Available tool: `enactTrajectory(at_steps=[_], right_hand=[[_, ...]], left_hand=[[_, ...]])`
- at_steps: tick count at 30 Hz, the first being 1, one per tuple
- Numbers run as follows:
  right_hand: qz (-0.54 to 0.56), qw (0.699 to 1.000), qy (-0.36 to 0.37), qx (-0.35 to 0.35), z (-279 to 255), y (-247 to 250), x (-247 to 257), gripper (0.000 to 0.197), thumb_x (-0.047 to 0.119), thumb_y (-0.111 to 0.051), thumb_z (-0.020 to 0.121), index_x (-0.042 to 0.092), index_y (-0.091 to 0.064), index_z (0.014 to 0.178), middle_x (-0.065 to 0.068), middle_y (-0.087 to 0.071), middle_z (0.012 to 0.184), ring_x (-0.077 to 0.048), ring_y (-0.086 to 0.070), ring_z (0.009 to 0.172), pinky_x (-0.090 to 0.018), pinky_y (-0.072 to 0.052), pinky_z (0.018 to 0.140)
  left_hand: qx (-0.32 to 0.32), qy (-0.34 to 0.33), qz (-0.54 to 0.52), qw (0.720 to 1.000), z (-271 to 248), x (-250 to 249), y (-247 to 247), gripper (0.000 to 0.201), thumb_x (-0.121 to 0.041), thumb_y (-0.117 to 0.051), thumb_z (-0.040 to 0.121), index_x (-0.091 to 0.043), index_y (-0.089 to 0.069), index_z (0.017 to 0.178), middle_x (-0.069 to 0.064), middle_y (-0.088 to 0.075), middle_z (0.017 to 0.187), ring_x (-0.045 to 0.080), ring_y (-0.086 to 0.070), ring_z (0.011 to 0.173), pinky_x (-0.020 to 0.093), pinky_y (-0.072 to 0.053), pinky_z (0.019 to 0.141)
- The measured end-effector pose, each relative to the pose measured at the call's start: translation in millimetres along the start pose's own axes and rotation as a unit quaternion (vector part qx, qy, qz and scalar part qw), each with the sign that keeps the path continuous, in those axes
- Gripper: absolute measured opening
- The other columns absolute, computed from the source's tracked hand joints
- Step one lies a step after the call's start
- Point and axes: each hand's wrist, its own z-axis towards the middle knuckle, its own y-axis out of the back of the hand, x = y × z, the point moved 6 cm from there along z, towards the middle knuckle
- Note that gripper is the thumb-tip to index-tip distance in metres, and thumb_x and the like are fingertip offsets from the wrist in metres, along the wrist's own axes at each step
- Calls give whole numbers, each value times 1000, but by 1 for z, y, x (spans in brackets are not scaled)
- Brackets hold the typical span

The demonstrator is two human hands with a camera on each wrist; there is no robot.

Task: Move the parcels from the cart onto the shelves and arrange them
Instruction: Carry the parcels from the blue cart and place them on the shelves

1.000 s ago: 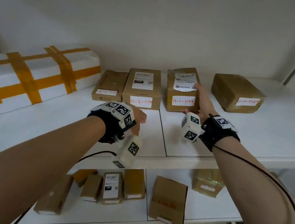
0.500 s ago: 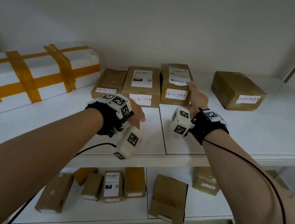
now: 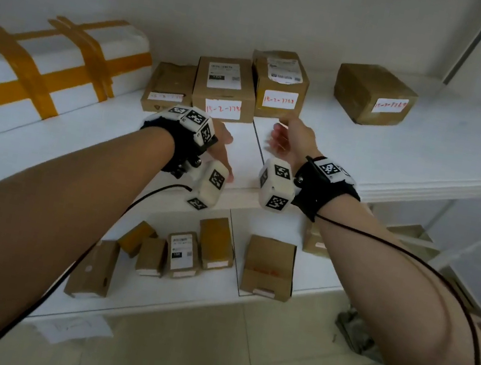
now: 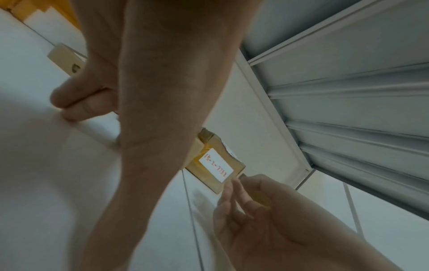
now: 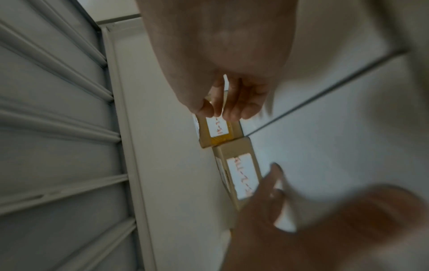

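Three brown parcels stand in a row at the back of the upper shelf (image 3: 396,165): a low one (image 3: 169,86), a middle one (image 3: 225,88) and a taller labelled one (image 3: 279,83). My right hand (image 3: 291,140) hovers just in front of the taller parcel (image 5: 218,128), apart from it, fingers (image 5: 232,102) loosely curled and holding nothing. My left hand (image 3: 223,147) is low over the shelf in front of the middle parcel, mostly hidden by the wrist unit. Its fingers (image 4: 76,102) are loosely curled and hold nothing.
A long white parcel with orange tape (image 3: 44,67) fills the shelf's left part. Another brown box (image 3: 375,95) sits apart at the right. The lower shelf (image 3: 180,300) carries several small parcels, among them a flat one (image 3: 269,268). Tiled floor lies below.
My right hand slid the taller parcel back and left against the middle one, let go and drew back towards the shelf's front. The left hand has barely moved.
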Motion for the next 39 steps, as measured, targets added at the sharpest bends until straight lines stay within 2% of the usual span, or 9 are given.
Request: enactTrajectory(at_steps=[3,5,10,12,16,19,23,28,39], right_hand=[[-5,999,-6,38,-36,-13,-24,9,15,-54,95,9,-57,88,-4,-56,66,-17,-49,54,-27,-43,53],[-19,998,2,63,-59,-22,-38,9,16,-55,94,9,-57,88,-3,-55,66,-16,-48,53,-25,-40,48],[-68,994,55,70,-108,-56,-71,27,20,-52,93,16,-47,67,2,-46,54,-13,-39,44,-23,-30,44],[-72,992,77,66,-126,-74,-91,33,18,-52,93,18,-39,63,0,-37,53,-14,-34,42,-23,-27,43],[-87,984,146,58,-165,-115,-135,39,12,-50,93,18,-24,65,-5,-21,59,-18,-21,49,-25,-20,45],[-109,981,131,89,-199,-154,-190,40,11,-49,95,16,-19,68,-6,-18,61,-19,-16,53,-28,-15,47],[-187,971,74,133,-238,-196,-299,35,18,-52,90,16,-35,61,-8,-24,57,-22,-25,50,-29,-21,49],[-232,955,-64,171,-287,-216,-448,41,13,-52,98,19,-33,62,0,-27,52,-13,-26,42,-22,-23,44],[-381,849,-300,212,-384,-209,-716,23,20,-50,92,14,-54,70,0,-50,55,-16,-48,50,-25,-35,48]], left_hand=[[-84,-10,43,996,-15,8,-4,116,-90,-62,46,-34,-38,145,-5,-36,153,23,-36,139,43,-31,111],[-138,-18,2,990,-30,14,-13,102,-89,-61,51,-30,-49,134,-1,-48,142,23,-47,128,39,-37,102],[-337,-94,-124,928,-92,38,-54,30,-45,-64,84,-17,-59,95,2,-55,97,20,-53,89,36,-44,80],[-370,-134,-138,909,-121,51,-78,17,-30,-58,88,-15,-53,83,-3,-50,82,18,-49,75,34,-43,69],[-362,-166,-139,907,-170,86,-132,19,-25,-54,84,-17,-46,69,-8,-44,70,17,-44,63,29,-36,55],[-317,-140,-164,924,-199,129,-188,26,-22,-55,81,-19,-37,63,-7,-42,66,20,-43,59,28,-30,53],[-247,-32,-233,940,-237,208,-282,33,-22,-56,79,-18,-31,58,-3,-44,59,23,-47,58,33,-42,52],[-162,105,-294,936,-300,297,-417,38,-24,-58,77,-20,-27,55,-5,-39,55,25,-44,61,29,-34,57],[-56,367,-433,821,-431,418,-712,39,-29,-55,85,-19,-32,56,-1,-34,51,17,-33,50,31,-28,52]])
